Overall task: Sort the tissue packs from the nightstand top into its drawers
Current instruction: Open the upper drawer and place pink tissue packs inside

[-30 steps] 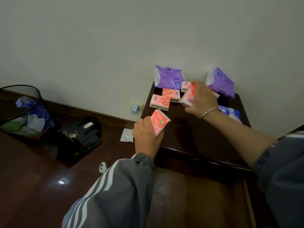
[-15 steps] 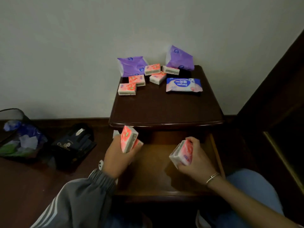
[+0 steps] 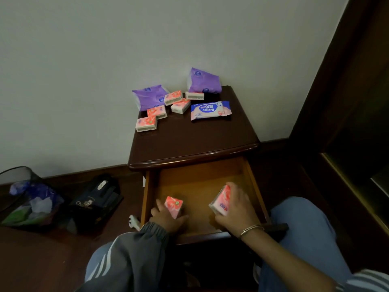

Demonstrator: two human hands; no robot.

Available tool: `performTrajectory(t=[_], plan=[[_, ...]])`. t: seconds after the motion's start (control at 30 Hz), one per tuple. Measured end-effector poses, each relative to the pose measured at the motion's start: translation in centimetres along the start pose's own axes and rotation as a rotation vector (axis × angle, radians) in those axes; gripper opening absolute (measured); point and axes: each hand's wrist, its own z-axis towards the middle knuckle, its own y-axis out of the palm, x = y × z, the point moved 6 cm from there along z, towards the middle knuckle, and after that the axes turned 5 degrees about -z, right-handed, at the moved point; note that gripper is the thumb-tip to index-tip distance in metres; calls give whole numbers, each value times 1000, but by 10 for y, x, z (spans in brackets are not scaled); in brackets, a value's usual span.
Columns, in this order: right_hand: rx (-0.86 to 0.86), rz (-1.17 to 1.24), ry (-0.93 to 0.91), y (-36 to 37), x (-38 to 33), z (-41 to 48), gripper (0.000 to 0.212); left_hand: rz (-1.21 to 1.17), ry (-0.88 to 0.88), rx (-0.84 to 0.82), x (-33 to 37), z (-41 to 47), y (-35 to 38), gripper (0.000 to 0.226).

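The dark wooden nightstand [image 3: 195, 142] has its top drawer [image 3: 200, 186] pulled open. My left hand [image 3: 166, 218] holds a pink tissue pack [image 3: 173, 205] low inside the drawer at its left. My right hand [image 3: 235, 209] grips another pink tissue pack [image 3: 221, 202] inside the drawer at its right. On the nightstand top lie several small pink packs [image 3: 146, 124], two purple packs [image 3: 149, 97] [image 3: 204, 81] by the wall, and a blue and pink wipes pack [image 3: 210, 110].
A mesh waste bin [image 3: 27, 197] with rubbish and a black bag [image 3: 94, 203] stand on the floor to the left. A small white object [image 3: 134, 221] lies beside the drawer. Dark wooden furniture [image 3: 347, 123] rises on the right. My knees flank the drawer front.
Both hands carried their pink packs from the nightstand top down into the open drawer. The view has pulled back and tilted down.
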Motion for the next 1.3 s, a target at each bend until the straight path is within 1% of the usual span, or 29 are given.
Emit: performTrajectory(t=[0.07, 0.1, 0.13, 0.2, 0.27, 0.3, 0.37, 0.43, 0.53, 0.6, 0.67, 0.8, 0.87, 0.93, 1.0, 1.03, 1.07, 1.13, 1.2, 1.3], plan=[[14, -16, 6, 0, 0, 0, 104, 19, 83, 37, 3, -5, -9, 121], [27, -18, 13, 0, 1, 0, 104, 64, 168, 72, 8, -9, -16, 118], [43, -17, 19, -1, 1, 0, 104, 125, 275, 109, 15, -12, -24, 110], [68, -13, 26, -1, 2, 0, 103, 209, 505, 150, 33, -15, -42, 84], [76, -15, 24, -1, 2, -1, 103, 267, 660, 114, 51, -11, -56, 62], [75, -13, 23, -1, 2, -1, 103, 315, 693, 74, 57, -7, -58, 56], [68, 0, 31, 0, 3, -1, 103, 405, 677, -61, 61, 2, -51, 47], [67, 0, 35, 1, 4, 0, 103, 460, 596, -183, 59, 10, -36, 38], [60, -5, 44, 3, 6, 1, 102, 609, 566, -255, 57, 16, -21, 39], [62, -4, 46, 4, 7, 2, 102, 646, 531, -289, 51, 18, -19, 45], [72, -7, 38, 5, 7, 3, 101, 673, 511, -318, 44, 19, -21, 45], [77, -4, 40, 8, 9, 3, 101, 772, 543, -314, 33, 16, -25, 40], [72, 1, 45, 9, 10, 4, 102, 790, 572, -282, 32, 13, -24, 42], [67, -3, 47, 9, 10, 4, 103, 803, 708, -238, 36, 7, -19, 44], [59, -2, 52, 9, 10, 4, 102, 816, 863, -226, 39, -1, -11, 37], [57, -3, 55, 9, 10, 4, 102, 842, 896, -235, 37, -2, -7, 35], [59, -7, 56, 8, 10, 4, 102, 881, 890, -249, 33, -1, -4, 37], [63, -17, 54, 7, 9, 3, 102, 966, 824, -262, 24, 4, -2, 43], [63, -21, 50, 6, 9, 2, 101, 1017, 802, -240, 18, 10, -6, 47], [61, -21, 50, 6, 8, 2, 101, 995, 775, -260, 11, 13, -10, 49]])
